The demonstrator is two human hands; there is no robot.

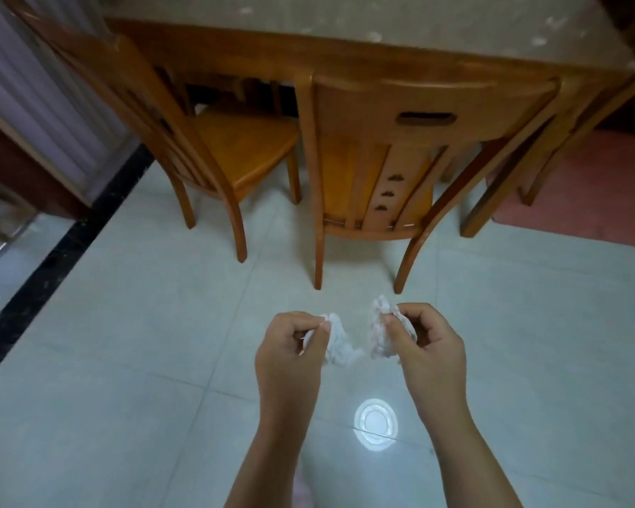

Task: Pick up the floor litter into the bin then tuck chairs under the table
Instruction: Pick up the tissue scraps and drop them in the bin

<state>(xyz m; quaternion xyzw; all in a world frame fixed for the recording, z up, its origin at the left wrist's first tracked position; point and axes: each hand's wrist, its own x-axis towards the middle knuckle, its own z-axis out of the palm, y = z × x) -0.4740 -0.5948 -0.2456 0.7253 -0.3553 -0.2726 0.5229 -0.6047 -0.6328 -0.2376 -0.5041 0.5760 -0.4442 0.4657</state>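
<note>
We note the worktop (382, 16) at 12 o'clock. Near chair (424, 104) just before it, back toward us; second chair (246, 148) at 11. At 6, over the floor (125, 361): left hand (290, 353) holds left wad (338, 342), right hand (429, 350) right wad (380, 335), apart.

Pale tiled floor (154, 324) under left chair (242, 152), right chair (374, 185), table (382, 27).

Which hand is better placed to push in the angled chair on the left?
Left, probably: the left hand is nearer the angled chair, the right hand farther across. Both grip crumpled paper, though.
</note>
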